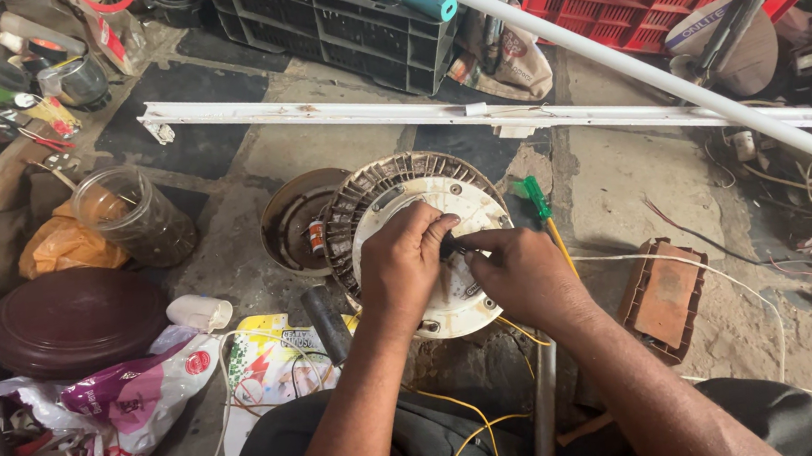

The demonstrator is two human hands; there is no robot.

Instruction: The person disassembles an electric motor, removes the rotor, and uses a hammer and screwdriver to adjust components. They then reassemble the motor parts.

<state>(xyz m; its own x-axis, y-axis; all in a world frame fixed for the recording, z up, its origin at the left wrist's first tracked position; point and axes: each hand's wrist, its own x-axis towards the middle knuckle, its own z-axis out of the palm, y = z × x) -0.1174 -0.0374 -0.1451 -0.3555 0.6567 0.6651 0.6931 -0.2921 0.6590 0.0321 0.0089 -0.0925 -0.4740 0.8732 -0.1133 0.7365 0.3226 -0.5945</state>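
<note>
A round fan motor (pixel 392 191) with a white face plate and a ribbed winding rim lies on the floor in front of me. Both hands meet over its centre. My left hand (pixel 405 263) pinches a small black part (pixel 448 247) at the hub. My right hand (pixel 521 271) holds the same black part from the other side with its fingertips. Yellow wires (pixel 472 427) run from under the motor toward my lap. A green-handled screwdriver (pixel 536 199) lies just right of the motor.
A metal motor cover (pixel 290 220) lies behind the motor's left side. A glass jar (pixel 131 215), an orange bag and a brown round lid (pixel 74 318) are at left. A brick (pixel 665 296) sits at right. White tubes (pixel 475 115), a dark crate and a red crate lie beyond.
</note>
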